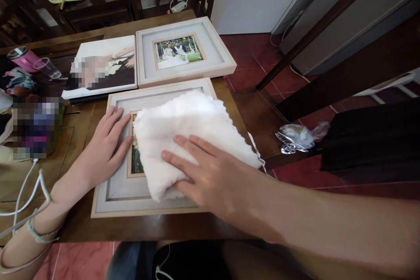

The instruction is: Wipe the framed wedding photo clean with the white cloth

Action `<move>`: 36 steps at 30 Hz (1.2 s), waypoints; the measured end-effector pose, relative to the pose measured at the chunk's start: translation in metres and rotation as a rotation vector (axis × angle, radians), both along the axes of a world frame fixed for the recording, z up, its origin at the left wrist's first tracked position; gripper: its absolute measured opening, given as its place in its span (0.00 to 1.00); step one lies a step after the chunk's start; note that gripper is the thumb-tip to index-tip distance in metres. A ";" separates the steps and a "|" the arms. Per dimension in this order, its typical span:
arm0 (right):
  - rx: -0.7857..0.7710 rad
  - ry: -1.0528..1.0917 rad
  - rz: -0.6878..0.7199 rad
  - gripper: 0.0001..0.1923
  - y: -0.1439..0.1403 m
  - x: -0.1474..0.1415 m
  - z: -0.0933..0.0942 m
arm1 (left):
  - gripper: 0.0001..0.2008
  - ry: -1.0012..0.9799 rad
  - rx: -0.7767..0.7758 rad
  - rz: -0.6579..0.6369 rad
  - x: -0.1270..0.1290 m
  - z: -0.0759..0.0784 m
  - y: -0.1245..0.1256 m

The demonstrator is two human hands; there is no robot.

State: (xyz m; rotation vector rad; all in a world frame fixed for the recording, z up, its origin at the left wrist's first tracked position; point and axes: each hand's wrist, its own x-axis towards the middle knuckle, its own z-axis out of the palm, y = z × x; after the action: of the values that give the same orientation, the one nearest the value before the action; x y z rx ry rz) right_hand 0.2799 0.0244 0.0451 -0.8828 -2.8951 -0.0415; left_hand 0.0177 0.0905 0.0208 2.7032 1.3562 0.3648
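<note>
A picture frame (114, 190) with a pale wide mat and light wood edge lies flat on the wooden table in front of me. My left hand (110, 142) rests open on its left side, fingers spread. Over its middle and right side lies a thick white cloth (193, 116) with ragged edges, hiding most of the small picture inside. My right hand (203, 170) presses the cloth down onto the frame, its thumb by the cloth's folded near edge. Only a strip of the dark green picture (137, 162) shows between my hands.
Behind lie another framed photo (179, 52) and a photo canvas (101, 65). At left are a pink tumbler (22, 58), a clear plastic cup (47, 68) and a white cable (41, 179). The table (157, 227) ends close on my right; a plastic bag (297, 135) sits beyond it.
</note>
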 end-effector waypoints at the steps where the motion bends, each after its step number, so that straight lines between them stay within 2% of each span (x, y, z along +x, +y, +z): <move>1: -0.009 0.003 0.008 0.09 -0.002 -0.001 0.001 | 0.26 0.005 -0.003 0.002 0.000 0.000 0.000; 5: -0.089 -0.053 0.044 0.18 0.007 0.003 0.008 | 0.26 0.011 -0.013 0.016 0.000 0.002 -0.001; 8: -0.098 -0.083 0.013 0.21 0.018 0.007 0.010 | 0.25 0.007 0.001 0.005 0.000 0.002 -0.001; 16: 0.018 -0.003 0.054 0.15 0.022 0.013 -0.003 | 0.25 0.010 0.019 -0.006 -0.001 0.000 0.000; 25: 0.094 0.074 0.085 0.12 0.023 0.015 -0.012 | 0.26 0.028 0.003 0.001 0.003 0.003 -0.001; 32: 0.017 0.032 0.052 0.22 0.043 0.021 -0.011 | 0.25 0.012 0.017 -0.016 -0.001 0.001 0.000; 36: 0.017 0.012 -0.018 0.18 0.045 0.016 -0.012 | 0.25 0.002 0.016 -0.016 -0.002 0.000 0.000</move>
State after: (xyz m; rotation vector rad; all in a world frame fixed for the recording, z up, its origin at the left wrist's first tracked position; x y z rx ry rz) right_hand 0.2962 0.0695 0.0334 -0.9032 -2.8711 -0.0618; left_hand 0.0157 0.0908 0.0206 2.7265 1.3374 0.3731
